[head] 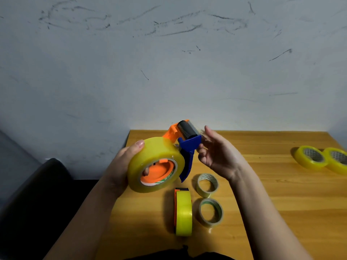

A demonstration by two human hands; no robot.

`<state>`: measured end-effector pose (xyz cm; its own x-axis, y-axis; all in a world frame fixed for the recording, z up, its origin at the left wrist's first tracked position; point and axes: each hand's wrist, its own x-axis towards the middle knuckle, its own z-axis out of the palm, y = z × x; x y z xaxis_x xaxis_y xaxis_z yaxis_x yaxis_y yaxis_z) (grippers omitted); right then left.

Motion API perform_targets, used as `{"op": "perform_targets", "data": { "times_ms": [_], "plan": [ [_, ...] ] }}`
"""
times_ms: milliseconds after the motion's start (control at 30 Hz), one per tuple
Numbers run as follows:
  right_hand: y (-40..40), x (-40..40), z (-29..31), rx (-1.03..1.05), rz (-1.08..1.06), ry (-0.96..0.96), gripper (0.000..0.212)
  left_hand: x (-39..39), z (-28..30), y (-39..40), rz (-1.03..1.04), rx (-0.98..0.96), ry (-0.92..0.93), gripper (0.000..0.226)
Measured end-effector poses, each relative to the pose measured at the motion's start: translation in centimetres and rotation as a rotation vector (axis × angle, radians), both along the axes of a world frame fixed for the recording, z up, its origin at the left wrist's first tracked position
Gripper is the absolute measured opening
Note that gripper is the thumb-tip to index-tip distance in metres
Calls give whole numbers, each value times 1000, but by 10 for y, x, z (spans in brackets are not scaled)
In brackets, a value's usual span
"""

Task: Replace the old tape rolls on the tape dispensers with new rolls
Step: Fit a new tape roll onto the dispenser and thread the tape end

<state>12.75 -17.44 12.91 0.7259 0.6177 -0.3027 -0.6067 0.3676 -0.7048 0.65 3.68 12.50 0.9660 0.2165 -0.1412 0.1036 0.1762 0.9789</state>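
My left hand [124, 162] grips a tape dispenser [180, 145] held up above the near left corner of the table [272, 194]; the thumb lies over the top of the full yellow roll [155, 164] seated on the dispenser's orange hub, and a fingertip shows through the core. My right hand [217, 152] is beside the dispenser's blue handle and black roller, fingers relaxed and mostly straight; the thumb and a fingertip seem to touch the blue plate, though I cannot tell whether they hold a tape end.

Below the held dispenser, a second dispenser [183, 212] lies on the table with a yellow roll on it. Just to its right lie two thin, nearly used-up rolls [207, 182], one behind the other, flat on the wood and under my right forearm. Well apart, at the table's far right edge, two full yellow rolls [311, 156] lie flat, touching each other. A scuffed pale wall [169, 62] stands behind, and a dark chair [37, 194] sits to the left of the table.
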Motion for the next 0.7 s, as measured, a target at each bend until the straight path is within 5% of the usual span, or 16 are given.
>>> {"op": "perform_targets", "data": {
  "times_ms": [100, 333, 700],
  "plan": [
    [0, 2, 6, -119, -115, -79, 25, 3, -2, 0, 26, -6, 12, 52],
    [9, 1, 0, 78, -147, 99, 21, 4, -5, -2, 34, -5, 14, 53],
    [10, 1, -5, 82, -204, 0, 14, 2, -3, -4, 61, 24, 44, 49]
  ]
}}
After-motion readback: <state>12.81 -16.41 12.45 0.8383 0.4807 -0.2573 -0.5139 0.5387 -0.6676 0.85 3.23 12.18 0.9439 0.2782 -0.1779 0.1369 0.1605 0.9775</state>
